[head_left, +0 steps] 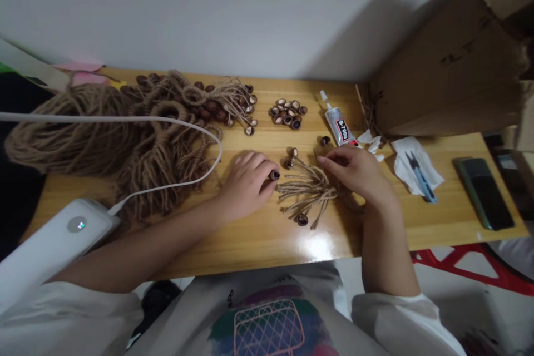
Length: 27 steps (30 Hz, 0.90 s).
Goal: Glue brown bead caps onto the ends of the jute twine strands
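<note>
My left hand (246,181) rests on the wooden table (267,233) with its fingertips pinched on a small brown nut shell (274,175) tied to a jute cord. My right hand (354,169) lies to the right, fingers curled over the knotted end of a small jute tassel (306,192). The tassel's cords fan out between both hands, some ending in brown shells (301,219). Two loose shells (291,157) lie just behind the tassel.
A big heap of jute tassels (137,133) fills the left side, crossed by a white cable (167,119). A pile of shells (287,112), a glue tube (340,128), scissors on tissue (419,175), a phone (484,192) and a cardboard box (446,67) stand behind and right.
</note>
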Tool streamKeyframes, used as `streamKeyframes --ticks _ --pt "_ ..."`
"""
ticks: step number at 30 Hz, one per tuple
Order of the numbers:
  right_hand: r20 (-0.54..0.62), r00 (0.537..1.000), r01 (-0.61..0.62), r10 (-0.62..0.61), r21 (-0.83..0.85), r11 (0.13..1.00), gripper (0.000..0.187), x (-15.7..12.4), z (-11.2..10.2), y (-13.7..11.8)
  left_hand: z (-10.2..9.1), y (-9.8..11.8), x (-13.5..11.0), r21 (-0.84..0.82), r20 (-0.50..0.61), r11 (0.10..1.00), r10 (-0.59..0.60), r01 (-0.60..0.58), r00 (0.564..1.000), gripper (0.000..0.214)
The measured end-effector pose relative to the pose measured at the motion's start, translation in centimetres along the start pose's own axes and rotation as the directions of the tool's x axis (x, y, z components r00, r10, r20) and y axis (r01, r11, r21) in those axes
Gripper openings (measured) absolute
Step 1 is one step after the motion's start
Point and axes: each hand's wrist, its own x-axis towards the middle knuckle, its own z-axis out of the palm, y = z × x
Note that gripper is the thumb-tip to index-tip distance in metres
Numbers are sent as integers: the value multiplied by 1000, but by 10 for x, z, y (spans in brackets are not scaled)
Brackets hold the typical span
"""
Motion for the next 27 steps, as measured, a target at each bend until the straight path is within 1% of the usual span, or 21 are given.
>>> streamKeyframes --ticks 3,7,11,14,17,20,24,27 --pt "40 999 19 -19 4 1000 26 -1 2 -2 0 0 0 3 4 1000 0 0 1000 13" --pt "46 997 62 -64 43 997 23 0 4 -1 0 0 0 10 8 1000 2 -2 1000 15" --pt "48 997 52 -54 55 997 20 1 6 1 -1 0 0 15 16 1000 1 -1 1000 14" --pt "37 995 86 -90 79 993 21 2 9 4 -1 0 0 15 11 1000 8 -9 1000 14" --pt "-43 986 167 -163 118 979 21 3 12 9 0 0 0 14 10 1000 0 -1 1000 15" --pt "-136 964 247 -229 129 960 18 4 12 14 0 0 0 12 6 1000 3 -3 1000 15" --pt "-176 929 349 -325 127 928 17 2 8 14 0 0 0 7 3 1000 2 -2 1000 14" --pt "-208 892 429 -402 109 897 15 0 4 9 0 0 -1 2 9 1000 -3 3 1000 14"
